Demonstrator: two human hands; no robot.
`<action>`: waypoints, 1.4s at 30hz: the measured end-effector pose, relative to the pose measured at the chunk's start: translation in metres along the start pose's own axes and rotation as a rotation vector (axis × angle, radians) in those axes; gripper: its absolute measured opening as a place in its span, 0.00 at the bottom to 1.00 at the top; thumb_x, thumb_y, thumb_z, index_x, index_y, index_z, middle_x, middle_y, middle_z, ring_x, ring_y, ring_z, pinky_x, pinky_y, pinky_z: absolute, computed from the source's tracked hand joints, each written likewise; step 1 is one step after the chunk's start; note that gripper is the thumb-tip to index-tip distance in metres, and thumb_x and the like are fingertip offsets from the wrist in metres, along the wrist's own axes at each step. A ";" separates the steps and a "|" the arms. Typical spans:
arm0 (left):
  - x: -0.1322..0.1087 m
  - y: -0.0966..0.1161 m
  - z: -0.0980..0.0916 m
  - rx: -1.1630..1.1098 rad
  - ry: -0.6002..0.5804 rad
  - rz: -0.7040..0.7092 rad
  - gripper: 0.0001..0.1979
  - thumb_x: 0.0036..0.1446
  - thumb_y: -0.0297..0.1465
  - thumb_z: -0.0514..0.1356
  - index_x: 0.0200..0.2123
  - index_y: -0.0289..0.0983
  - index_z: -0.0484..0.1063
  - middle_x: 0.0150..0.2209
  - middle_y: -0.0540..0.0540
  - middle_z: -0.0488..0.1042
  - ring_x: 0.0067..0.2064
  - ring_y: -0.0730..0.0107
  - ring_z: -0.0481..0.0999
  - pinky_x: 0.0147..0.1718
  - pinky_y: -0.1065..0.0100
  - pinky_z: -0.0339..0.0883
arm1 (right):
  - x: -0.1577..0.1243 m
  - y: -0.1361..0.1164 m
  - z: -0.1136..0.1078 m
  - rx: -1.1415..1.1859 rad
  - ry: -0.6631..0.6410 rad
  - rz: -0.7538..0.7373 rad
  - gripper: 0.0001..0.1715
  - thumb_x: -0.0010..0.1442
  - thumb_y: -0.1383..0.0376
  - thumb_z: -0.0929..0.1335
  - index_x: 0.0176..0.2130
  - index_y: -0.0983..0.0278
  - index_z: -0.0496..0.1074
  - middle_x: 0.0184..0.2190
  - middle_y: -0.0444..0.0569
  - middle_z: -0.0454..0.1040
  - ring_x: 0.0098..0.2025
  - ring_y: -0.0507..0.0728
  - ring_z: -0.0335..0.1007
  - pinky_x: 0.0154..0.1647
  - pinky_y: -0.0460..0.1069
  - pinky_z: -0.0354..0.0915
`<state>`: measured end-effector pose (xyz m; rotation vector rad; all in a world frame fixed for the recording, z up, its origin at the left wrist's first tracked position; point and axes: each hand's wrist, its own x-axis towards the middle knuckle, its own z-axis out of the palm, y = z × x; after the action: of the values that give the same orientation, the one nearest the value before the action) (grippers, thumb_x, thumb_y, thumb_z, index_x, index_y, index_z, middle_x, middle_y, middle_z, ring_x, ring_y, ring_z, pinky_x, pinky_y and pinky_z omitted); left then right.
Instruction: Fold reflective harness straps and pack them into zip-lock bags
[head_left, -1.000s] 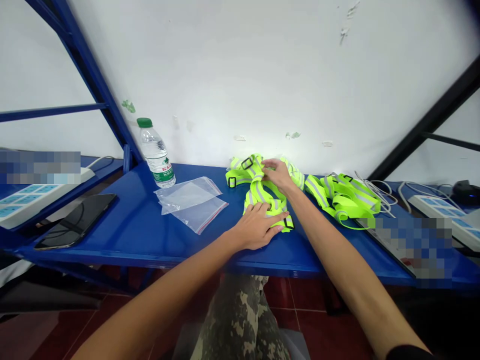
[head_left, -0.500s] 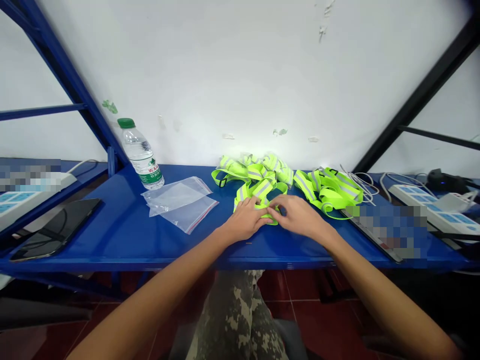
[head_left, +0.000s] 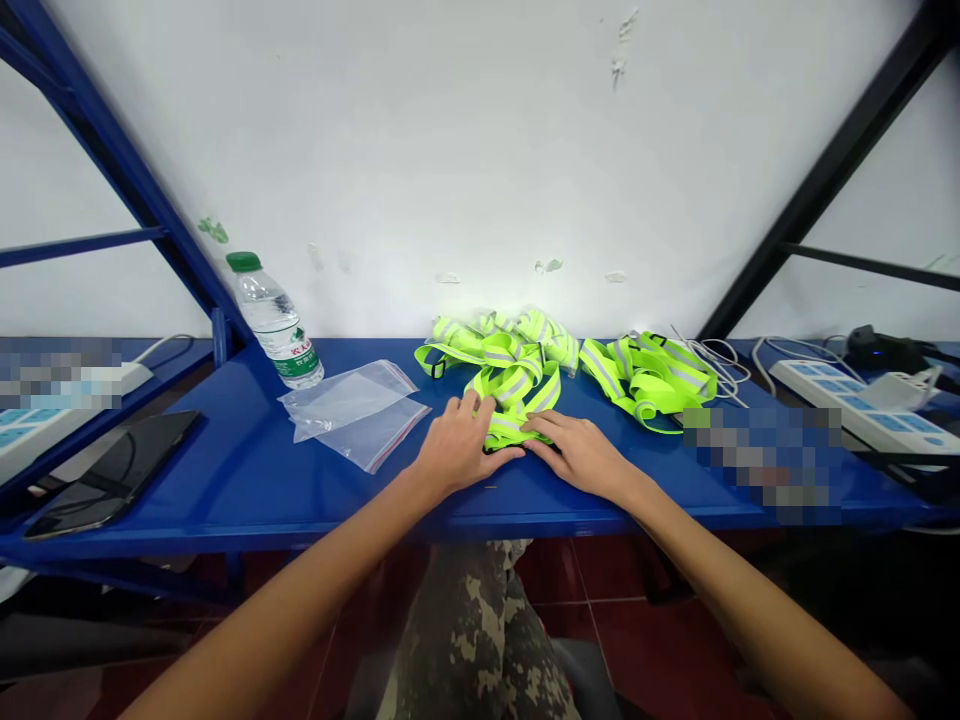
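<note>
Neon-yellow reflective straps (head_left: 517,385) with silver stripes lie in a loose heap near the middle of the blue table. At the heap's near end, my left hand (head_left: 459,445) grips the folded strap from the left, its fingers curled and its thumb along the near edge. From the right, my right hand (head_left: 576,452) holds the same bundle, fingers over its top and thumb in front. The two thumbs are close together. Part of the folded strap is hidden under the fingers. Black buckles show on the heap, one of them a buckle (head_left: 437,368) at its left.
A second bunch of reflective straps (head_left: 649,375) lies to the right, near white cables (head_left: 727,370) and a power strip (head_left: 862,405). Left are clear zip bags (head_left: 360,410), a water bottle (head_left: 281,335) and a black phone (head_left: 116,475). A white wall (head_left: 480,150) rises behind.
My hands have moved slightly apart around the strap's near end. The right hand's pinching fingers have flattened onto the strap, and the left fingers have shifted to its left side. The view has tilted slightly.
</note>
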<state>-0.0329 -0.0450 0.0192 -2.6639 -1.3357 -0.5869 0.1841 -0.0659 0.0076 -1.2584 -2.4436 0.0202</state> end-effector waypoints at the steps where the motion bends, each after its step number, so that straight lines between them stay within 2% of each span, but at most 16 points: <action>1: -0.001 -0.002 -0.001 -0.020 -0.022 -0.018 0.31 0.58 0.56 0.54 0.48 0.33 0.66 0.47 0.34 0.67 0.47 0.49 0.69 0.44 0.52 0.68 | 0.000 0.001 0.001 -0.003 0.004 0.003 0.18 0.70 0.58 0.59 0.51 0.62 0.71 0.53 0.54 0.73 0.53 0.60 0.73 0.52 0.54 0.68; 6: 0.000 -0.014 0.003 -0.248 -0.059 0.073 0.34 0.54 0.55 0.59 0.52 0.35 0.63 0.50 0.37 0.68 0.51 0.52 0.69 0.51 0.53 0.66 | 0.000 0.004 0.004 0.037 0.026 0.014 0.18 0.70 0.58 0.59 0.52 0.61 0.71 0.53 0.54 0.74 0.52 0.60 0.74 0.51 0.54 0.69; 8: 0.002 -0.018 0.005 -0.296 -0.062 0.113 0.31 0.54 0.53 0.61 0.52 0.37 0.63 0.51 0.39 0.68 0.51 0.54 0.69 0.52 0.55 0.65 | 0.000 0.005 0.004 0.055 0.038 0.019 0.17 0.70 0.58 0.60 0.51 0.61 0.71 0.53 0.53 0.75 0.52 0.60 0.74 0.51 0.55 0.69; 11: 0.005 -0.020 0.007 -0.254 -0.063 0.183 0.24 0.60 0.46 0.59 0.52 0.37 0.64 0.50 0.39 0.69 0.52 0.55 0.70 0.52 0.56 0.65 | 0.001 0.005 0.002 0.076 0.042 0.010 0.17 0.70 0.58 0.59 0.50 0.60 0.71 0.51 0.53 0.75 0.52 0.59 0.74 0.51 0.54 0.68; 14: 0.011 -0.019 0.007 -0.145 -0.094 0.236 0.20 0.64 0.43 0.55 0.52 0.36 0.65 0.47 0.39 0.72 0.50 0.56 0.72 0.50 0.58 0.65 | 0.001 0.004 0.000 0.047 0.040 0.008 0.18 0.69 0.55 0.60 0.51 0.60 0.69 0.54 0.55 0.72 0.52 0.61 0.73 0.46 0.54 0.70; 17: 0.020 -0.021 0.004 -0.143 -0.139 0.211 0.17 0.66 0.41 0.52 0.49 0.36 0.67 0.43 0.41 0.74 0.44 0.59 0.74 0.43 0.63 0.66 | 0.003 0.003 -0.002 0.009 0.025 -0.009 0.25 0.64 0.50 0.65 0.54 0.61 0.65 0.57 0.58 0.68 0.52 0.64 0.73 0.43 0.56 0.72; 19: 0.027 -0.024 0.001 -0.204 -0.155 0.188 0.15 0.67 0.41 0.52 0.44 0.36 0.69 0.40 0.43 0.75 0.41 0.62 0.75 0.39 0.66 0.64 | 0.004 0.002 -0.003 0.000 0.007 -0.033 0.26 0.64 0.51 0.66 0.56 0.63 0.62 0.55 0.58 0.69 0.52 0.65 0.73 0.45 0.58 0.71; 23: 0.034 -0.027 -0.004 -0.326 -0.142 0.147 0.19 0.67 0.46 0.49 0.39 0.37 0.70 0.34 0.48 0.75 0.35 0.67 0.73 0.35 0.68 0.61 | 0.006 0.000 -0.001 -0.074 -0.007 -0.080 0.21 0.68 0.58 0.63 0.56 0.66 0.61 0.52 0.58 0.72 0.51 0.64 0.73 0.46 0.57 0.70; 26: 0.031 -0.025 -0.006 -0.371 -0.131 0.139 0.23 0.67 0.48 0.46 0.41 0.37 0.70 0.35 0.47 0.75 0.37 0.66 0.73 0.38 0.66 0.63 | 0.007 -0.002 0.002 -0.151 -0.026 -0.102 0.15 0.69 0.61 0.60 0.52 0.66 0.64 0.47 0.57 0.74 0.46 0.62 0.75 0.42 0.54 0.69; 28: 0.024 -0.023 -0.007 -0.352 -0.105 0.144 0.25 0.67 0.50 0.45 0.44 0.36 0.70 0.42 0.43 0.74 0.43 0.63 0.74 0.43 0.63 0.66 | 0.007 -0.001 0.004 -0.175 -0.025 -0.086 0.14 0.70 0.61 0.59 0.50 0.66 0.66 0.44 0.56 0.75 0.44 0.61 0.75 0.39 0.52 0.68; 30: 0.017 -0.020 -0.007 -0.303 -0.070 0.180 0.30 0.61 0.55 0.51 0.51 0.35 0.67 0.50 0.38 0.70 0.51 0.56 0.72 0.50 0.58 0.66 | 0.007 0.001 0.004 -0.148 0.001 -0.046 0.15 0.70 0.60 0.59 0.49 0.65 0.66 0.43 0.55 0.76 0.42 0.60 0.76 0.37 0.51 0.66; 33: 0.008 -0.017 -0.003 -0.207 -0.043 0.232 0.41 0.54 0.56 0.58 0.62 0.36 0.56 0.58 0.34 0.64 0.59 0.48 0.66 0.56 0.52 0.64 | 0.009 0.008 0.003 -0.046 0.052 0.014 0.15 0.71 0.57 0.59 0.47 0.63 0.67 0.42 0.52 0.77 0.42 0.59 0.76 0.37 0.50 0.64; 36: 0.007 -0.013 0.003 -0.100 -0.049 0.182 0.36 0.60 0.50 0.55 0.65 0.39 0.51 0.56 0.35 0.64 0.57 0.49 0.68 0.51 0.52 0.69 | 0.010 0.012 0.002 0.024 0.074 0.058 0.15 0.70 0.56 0.59 0.47 0.62 0.66 0.43 0.51 0.77 0.44 0.59 0.75 0.39 0.50 0.63; 39: 0.009 -0.011 0.005 -0.019 -0.073 0.161 0.31 0.63 0.48 0.52 0.64 0.39 0.53 0.52 0.36 0.65 0.53 0.51 0.69 0.45 0.55 0.71 | 0.007 0.010 0.001 0.049 0.069 0.084 0.15 0.70 0.55 0.58 0.49 0.62 0.64 0.45 0.52 0.77 0.47 0.61 0.74 0.40 0.51 0.64; 42: 0.012 -0.014 0.004 0.015 -0.091 0.217 0.25 0.66 0.45 0.48 0.62 0.40 0.58 0.49 0.38 0.67 0.49 0.55 0.70 0.46 0.58 0.70 | 0.004 0.006 -0.001 0.025 0.035 0.072 0.16 0.71 0.56 0.57 0.49 0.63 0.64 0.45 0.54 0.76 0.47 0.62 0.74 0.40 0.52 0.65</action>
<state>-0.0363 -0.0262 0.0192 -2.8034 -1.0447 -0.4321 0.1868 -0.0596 0.0082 -1.3243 -2.3605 0.0483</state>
